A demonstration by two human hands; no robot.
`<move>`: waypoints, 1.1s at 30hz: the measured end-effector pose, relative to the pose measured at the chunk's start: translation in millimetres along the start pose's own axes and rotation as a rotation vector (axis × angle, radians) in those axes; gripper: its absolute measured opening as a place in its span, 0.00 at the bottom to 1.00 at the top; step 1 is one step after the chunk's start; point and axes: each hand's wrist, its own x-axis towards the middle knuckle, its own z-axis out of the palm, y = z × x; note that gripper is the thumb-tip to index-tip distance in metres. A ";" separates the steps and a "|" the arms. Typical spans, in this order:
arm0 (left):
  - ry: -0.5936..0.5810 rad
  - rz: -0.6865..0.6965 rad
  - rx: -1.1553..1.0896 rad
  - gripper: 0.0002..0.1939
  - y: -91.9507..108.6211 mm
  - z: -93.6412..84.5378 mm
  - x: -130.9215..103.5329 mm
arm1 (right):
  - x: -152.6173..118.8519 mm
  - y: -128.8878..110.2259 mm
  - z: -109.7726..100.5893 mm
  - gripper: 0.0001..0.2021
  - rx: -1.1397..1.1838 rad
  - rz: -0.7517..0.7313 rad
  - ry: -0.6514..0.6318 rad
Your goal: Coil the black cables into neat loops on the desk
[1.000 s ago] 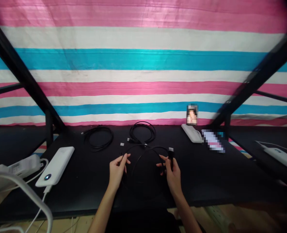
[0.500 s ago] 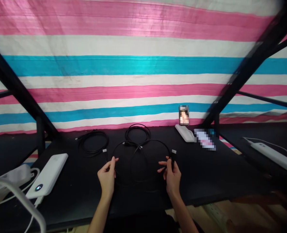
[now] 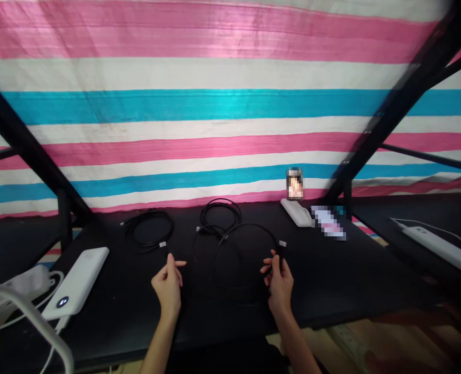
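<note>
My left hand pinches a black cable connector whose pale metal end points up and away. The matching connector at the other side is pinched in my right hand. Between the hands, a black cable lies in loose loops on the black table. Behind it rests a coiled black cable, overlapping the loops. Another coiled black cable lies beyond my left hand.
A white power bank and white cords are at the left. Farther right are a white device, a blurred card and another white power bank. Black metal bars slant up at both sides before a striped sheet.
My hands have moved slightly apart, the left one leftwards with its connector and the right one a little to the right. The cable loops between them have shifted.
</note>
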 end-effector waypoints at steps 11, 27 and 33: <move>-0.075 0.074 -0.034 0.25 -6.1 -3.1 -1.8 | 3.1 -1.3 -2.5 0.26 -0.184 -0.017 -0.162; 0.044 0.012 -0.272 0.24 -0.8 -2.5 2.4 | 56.4 -48.5 -106.6 0.17 0.020 0.030 0.400; 0.000 0.014 -0.243 0.26 -1.0 -5.7 1.5 | 56.0 -47.2 -105.6 0.17 0.031 -0.008 0.374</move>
